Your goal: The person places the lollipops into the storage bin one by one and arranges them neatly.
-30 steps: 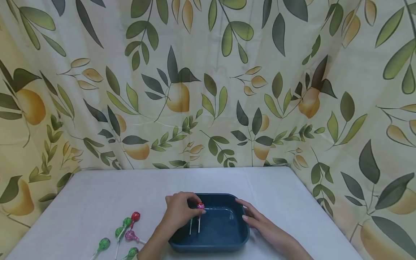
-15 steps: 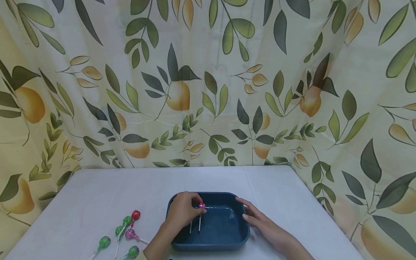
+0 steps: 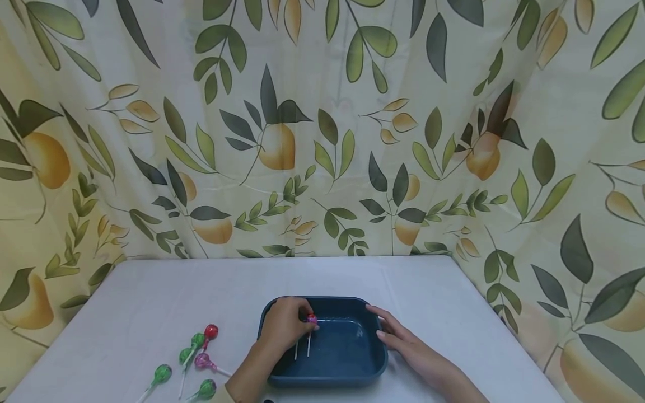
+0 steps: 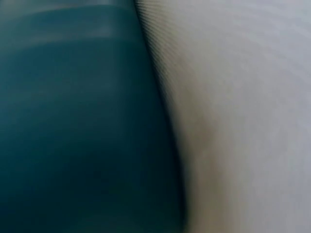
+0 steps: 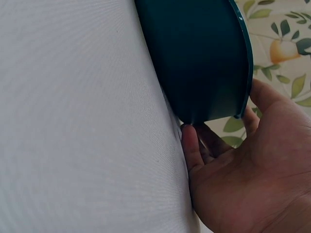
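Observation:
In the head view my left hand (image 3: 286, 326) reaches over the left part of a dark blue tray (image 3: 347, 358). Its thumb and fingertips pinch the red-pink head of a lollipop (image 3: 312, 319), whose white stick points down toward the tray floor. Beside it a second lollipop stick (image 3: 296, 350) shows, its head hidden behind the hand. My right hand (image 3: 403, 344) touches the tray's right end with extended fingers. The right wrist view has this hand's fingertips against the outer wall and rim. Only the tray's blurred wall (image 4: 87, 121) and cloth fill the left wrist view.
Left of the tray lie several wrapped lollipops: a red one (image 3: 211, 331), a purple one (image 3: 204, 361) and green ones such as the one (image 3: 163, 373) farthest left. White cloth (image 3: 403, 280) covers the table. A leaf-and-fruit patterned curtain (image 3: 332, 168) hangs behind.
My left hand has shifted slightly right over the tray with the lollipop, then stayed almost still. The right hand keeps its place at the tray's end. The head view has tilted a little.

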Motion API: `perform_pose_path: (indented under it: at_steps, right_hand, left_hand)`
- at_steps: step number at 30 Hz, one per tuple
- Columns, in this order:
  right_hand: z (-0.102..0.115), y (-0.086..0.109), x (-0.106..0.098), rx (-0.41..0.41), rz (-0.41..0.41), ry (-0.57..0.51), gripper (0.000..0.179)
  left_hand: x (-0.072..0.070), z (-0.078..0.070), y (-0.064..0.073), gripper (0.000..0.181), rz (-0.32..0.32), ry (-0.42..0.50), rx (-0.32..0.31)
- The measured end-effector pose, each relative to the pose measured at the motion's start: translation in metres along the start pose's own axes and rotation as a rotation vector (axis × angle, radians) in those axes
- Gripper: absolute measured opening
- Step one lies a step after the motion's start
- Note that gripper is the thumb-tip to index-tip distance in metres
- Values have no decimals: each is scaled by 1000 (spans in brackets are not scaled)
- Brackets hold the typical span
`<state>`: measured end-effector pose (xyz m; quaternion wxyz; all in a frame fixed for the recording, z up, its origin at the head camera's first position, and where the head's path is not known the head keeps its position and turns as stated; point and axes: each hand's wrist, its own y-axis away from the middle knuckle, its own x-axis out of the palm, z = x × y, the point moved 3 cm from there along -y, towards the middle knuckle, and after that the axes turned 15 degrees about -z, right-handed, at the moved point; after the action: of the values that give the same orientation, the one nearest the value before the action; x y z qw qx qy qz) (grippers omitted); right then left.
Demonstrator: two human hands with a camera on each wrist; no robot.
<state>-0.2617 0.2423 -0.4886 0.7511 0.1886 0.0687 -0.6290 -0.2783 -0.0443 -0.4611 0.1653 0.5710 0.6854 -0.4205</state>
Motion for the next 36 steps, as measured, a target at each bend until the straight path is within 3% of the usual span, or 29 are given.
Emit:
perform_pose_path:
  at_steps: [15,36]
  right_hand:
    - [1,1,0,-14,11,-5,59]
    - [1,-1,0,-26,30,-31,57]
  left_hand:
    - [2,0,2,21,6,-23,44]
    - [3,4,1,14,-9,-27,49]
